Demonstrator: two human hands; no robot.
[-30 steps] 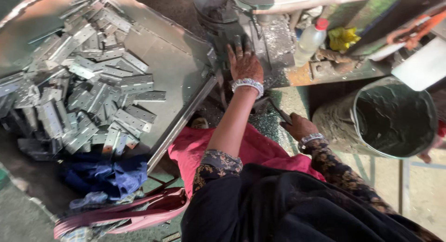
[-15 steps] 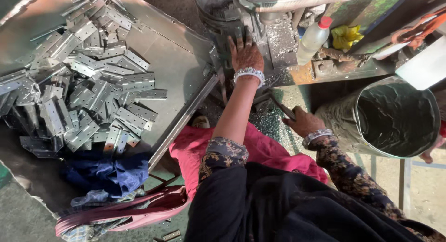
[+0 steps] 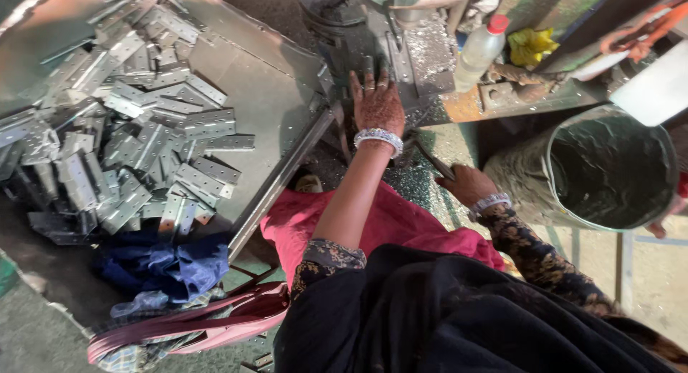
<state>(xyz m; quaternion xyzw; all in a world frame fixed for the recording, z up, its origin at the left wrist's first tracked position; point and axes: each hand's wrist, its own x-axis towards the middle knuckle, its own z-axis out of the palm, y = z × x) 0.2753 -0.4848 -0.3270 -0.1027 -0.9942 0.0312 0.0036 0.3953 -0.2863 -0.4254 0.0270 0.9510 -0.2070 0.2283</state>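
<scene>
I keep my left hand [image 3: 378, 104] flat, fingers released, on the press base [image 3: 401, 54]; my right hand [image 3: 466, 184], at four o'clock, grasps the handle [image 3: 430, 156] firmly.

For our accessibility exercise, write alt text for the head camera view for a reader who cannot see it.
A seated person presses the left hand, fingers spread, flat against a grey metal machine, while the right hand grips a dark lever beside it. To the left a metal tray holds a heap of flat perforated metal hinges; a grey bucket stands to the right.
</scene>
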